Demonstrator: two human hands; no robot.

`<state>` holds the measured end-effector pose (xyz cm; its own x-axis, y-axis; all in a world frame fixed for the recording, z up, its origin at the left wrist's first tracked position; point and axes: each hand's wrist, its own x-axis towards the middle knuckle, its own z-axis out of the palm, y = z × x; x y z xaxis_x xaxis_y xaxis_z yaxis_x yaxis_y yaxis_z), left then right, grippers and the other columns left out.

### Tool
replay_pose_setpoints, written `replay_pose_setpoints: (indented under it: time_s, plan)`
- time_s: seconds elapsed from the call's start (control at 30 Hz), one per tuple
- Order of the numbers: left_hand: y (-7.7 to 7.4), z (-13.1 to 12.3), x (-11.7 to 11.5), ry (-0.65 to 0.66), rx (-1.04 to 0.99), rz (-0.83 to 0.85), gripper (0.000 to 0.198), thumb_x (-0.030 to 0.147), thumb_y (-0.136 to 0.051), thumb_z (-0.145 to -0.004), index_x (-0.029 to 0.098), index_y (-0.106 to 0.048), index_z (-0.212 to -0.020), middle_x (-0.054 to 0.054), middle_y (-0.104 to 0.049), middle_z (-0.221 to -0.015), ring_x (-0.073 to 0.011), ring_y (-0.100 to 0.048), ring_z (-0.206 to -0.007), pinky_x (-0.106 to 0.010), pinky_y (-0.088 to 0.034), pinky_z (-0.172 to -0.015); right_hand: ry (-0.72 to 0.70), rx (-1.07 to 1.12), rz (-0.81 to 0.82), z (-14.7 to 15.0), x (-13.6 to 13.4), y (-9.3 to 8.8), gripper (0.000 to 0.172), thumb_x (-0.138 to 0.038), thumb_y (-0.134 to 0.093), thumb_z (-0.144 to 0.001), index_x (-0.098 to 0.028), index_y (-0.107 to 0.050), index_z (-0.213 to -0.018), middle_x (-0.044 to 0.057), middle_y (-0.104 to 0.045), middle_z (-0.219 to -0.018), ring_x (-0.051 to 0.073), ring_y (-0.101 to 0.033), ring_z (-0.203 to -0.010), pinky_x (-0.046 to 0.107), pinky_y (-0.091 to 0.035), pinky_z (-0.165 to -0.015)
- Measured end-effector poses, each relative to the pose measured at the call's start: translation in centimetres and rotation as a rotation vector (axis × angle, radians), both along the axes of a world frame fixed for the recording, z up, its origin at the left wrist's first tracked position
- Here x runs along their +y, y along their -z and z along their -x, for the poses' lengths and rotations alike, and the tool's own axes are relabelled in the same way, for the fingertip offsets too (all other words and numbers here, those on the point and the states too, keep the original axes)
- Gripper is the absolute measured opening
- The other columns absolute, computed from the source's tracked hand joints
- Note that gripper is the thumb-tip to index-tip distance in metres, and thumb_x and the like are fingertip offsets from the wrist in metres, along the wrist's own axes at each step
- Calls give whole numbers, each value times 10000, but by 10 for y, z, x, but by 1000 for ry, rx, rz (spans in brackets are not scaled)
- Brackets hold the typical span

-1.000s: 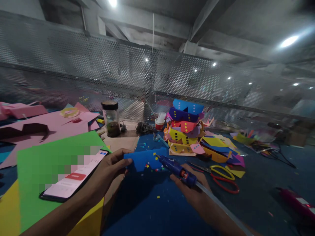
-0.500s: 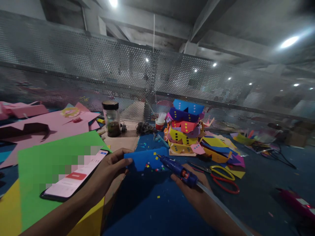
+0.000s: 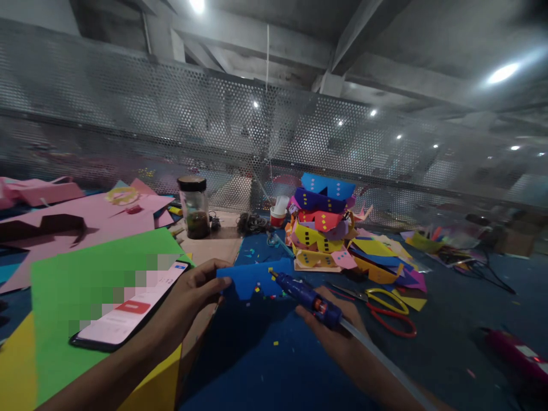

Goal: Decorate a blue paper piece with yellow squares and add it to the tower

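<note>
Where the right hand (image 3: pixel 336 338) grips, the glue gun (image 3: pixel 297 289) is (partly) hidden.

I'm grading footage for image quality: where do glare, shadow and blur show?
Head view: glare streaks from the upper-right ceiling lamp; a dark shadow lies on the table in front of the blue paper; the right-edge magenta tool looks soft.
</note>
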<state>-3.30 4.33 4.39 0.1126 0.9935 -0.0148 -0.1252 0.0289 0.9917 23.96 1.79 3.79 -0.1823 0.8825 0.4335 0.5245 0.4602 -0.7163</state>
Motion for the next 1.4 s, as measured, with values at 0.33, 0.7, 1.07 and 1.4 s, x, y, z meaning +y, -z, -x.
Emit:
replay_pose_setpoints:
  time_s: [0.33,0.7,1.07,1.4]
  plan:
    - [2,0,1,14,23,-17,124,290,-665,-800,204,-623,-879,32,-571,-706,-105,-493,-618,-206,-386,-577,-24,-9,55,-2,5,12,198,-390,-601,-862,-199,-585,-811,-47,-501,-599,97,-439,-500,196,-340,-442]
    - [2,0,1,10,45,-24,124,291,-667,-797,213,-627,-885,32,-583,-716,-112,-503,-634,-216,-390,-590,-7,-4,13,-3,5,11,195,-396,-609,-851,-203,-598,-831,-43,-536,-610,107,-481,-522,199,-353,-447]
    - [0,0,-2,16,39,-23,121,294,-654,-806,207,-626,-885,30,-575,-714,-113,-495,-626,-219,-386,-588,-20,17,73,-1,6,14,226,-403,-608,-854,-206,-542,-764,-61,-458,-587,91,-416,-511,194,-329,-452]
    - [0,-1,0,7,55,-29,127,303,-659,-800,214,-637,-888,26,-589,-725,-124,-505,-634,-225,-394,-591,11,8,58,-2,6,15,218,-403,-610,-852,-198,-577,-786,-49,-489,-582,97,-435,-501,195,-331,-432]
